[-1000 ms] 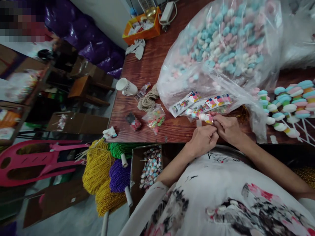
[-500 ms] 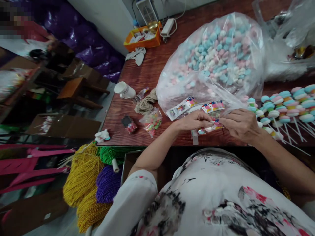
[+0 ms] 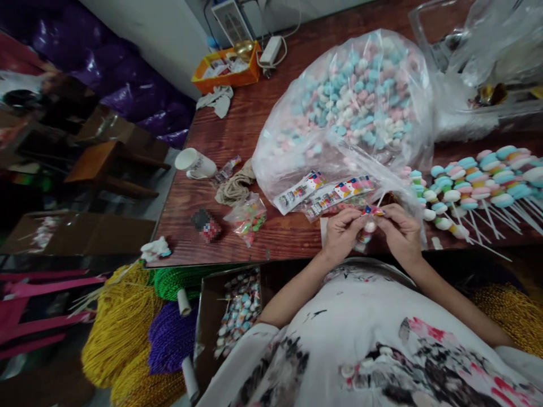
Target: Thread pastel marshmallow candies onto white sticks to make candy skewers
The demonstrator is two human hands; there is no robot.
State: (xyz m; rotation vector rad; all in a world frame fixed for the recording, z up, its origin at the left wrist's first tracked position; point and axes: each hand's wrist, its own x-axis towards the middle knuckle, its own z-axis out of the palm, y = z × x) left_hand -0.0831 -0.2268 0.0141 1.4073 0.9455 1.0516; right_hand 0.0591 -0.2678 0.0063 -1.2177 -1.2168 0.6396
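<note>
Close to my body at the table's front edge, my left hand (image 3: pixel 343 232) and my right hand (image 3: pixel 399 229) pinch the two sides of a wrapped marshmallow stick (image 3: pixel 368 229). Its clear wrapper has a blue and red printed end, gathered between my fingers; a white stick points up and away from it. Just beyond my hands lie flat printed wrappers (image 3: pixel 339 195) on the mouth of a large clear bag of marshmallows (image 3: pixel 352 96). To the right of my right hand, several marshmallow skewers (image 3: pixel 479 181) lie in a row with their white sticks toward me.
On the left of the table are a white mug (image 3: pixel 195 164), a small bag of gummy candy (image 3: pixel 250 217) and a bundled cloth (image 3: pixel 235 183). An orange tray (image 3: pixel 227 76) stands at the back. Below the edge, a cardboard box (image 3: pixel 207 316) holds wrapped sweets beside coloured cords (image 3: pixel 121 322).
Both hands have come nearer my body and turned inward, with the marshmallow stick now upright between them and its wrapper end gathered. The view has shifted, bringing the box of sweets below into sight.
</note>
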